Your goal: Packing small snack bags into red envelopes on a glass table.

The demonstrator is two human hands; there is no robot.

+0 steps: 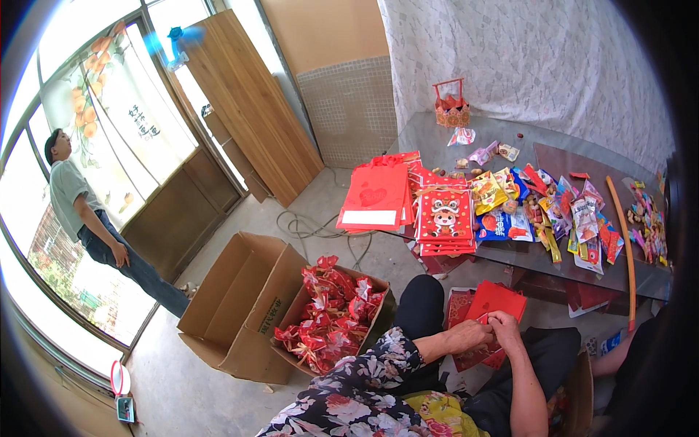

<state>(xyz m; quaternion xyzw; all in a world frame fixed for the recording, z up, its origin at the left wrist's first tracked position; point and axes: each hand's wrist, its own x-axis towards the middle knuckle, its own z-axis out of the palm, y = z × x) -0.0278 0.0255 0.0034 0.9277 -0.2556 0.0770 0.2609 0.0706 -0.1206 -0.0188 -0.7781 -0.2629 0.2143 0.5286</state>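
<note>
Low over my lap, my left hand [470,336] and my right hand [505,331] are closed with their fingertips nearly meeting. Both grip the near edge of a red paper bag [502,298], which lies flat and points away from me. What exactly sits between the fingertips is too small to make out. Under and beside it are more red printed bags [459,309], partly hidden by my hands. On the table ahead lie a stack of red gift bags with a cartoon figure [445,215] and a pile of plain red gift bags [373,191].
Snack packets [553,207] are heaped on the glass table [424,136], with an orange stick [621,247] at right. Left of me stand a box of red wrapped bundles [335,317] and an open cardboard box [233,313]. A person [91,211] stands by the door; another person's arm [613,360] shows at right.
</note>
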